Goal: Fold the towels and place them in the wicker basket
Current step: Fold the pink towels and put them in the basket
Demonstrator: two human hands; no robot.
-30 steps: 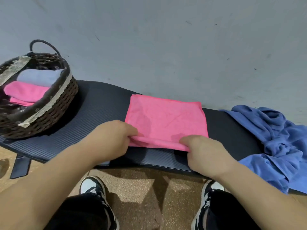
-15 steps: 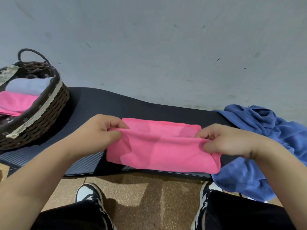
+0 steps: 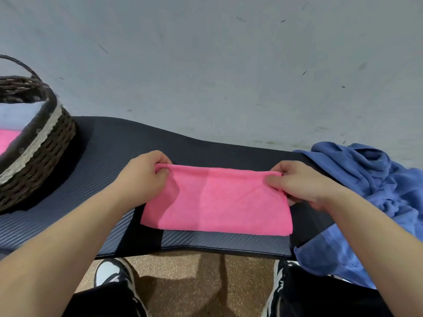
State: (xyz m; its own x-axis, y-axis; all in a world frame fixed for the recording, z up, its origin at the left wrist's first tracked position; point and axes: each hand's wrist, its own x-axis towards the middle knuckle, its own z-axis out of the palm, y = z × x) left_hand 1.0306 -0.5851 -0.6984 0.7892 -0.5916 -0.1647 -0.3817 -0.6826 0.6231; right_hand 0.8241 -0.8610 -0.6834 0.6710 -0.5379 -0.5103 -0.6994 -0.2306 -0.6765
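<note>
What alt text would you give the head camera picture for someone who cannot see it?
A person's left hand and right hand pinch the far corners of a folded pink towel on a dark bench. A wicker basket holding towels stands at the left; crumpled blue cloth lies at the right.

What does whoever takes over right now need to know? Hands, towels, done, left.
Left hand: pinches the far left corner of the pink towel.
Right hand: pinches its far right corner.
The towel lies as a folded rectangle on the black bench, with the basket to its left and the crumpled blue pile to its right.
Done: a second pink cloth and a pale cloth are in the basket.
Left: probably one more fold, then into the basket, then the blue pile.
</note>
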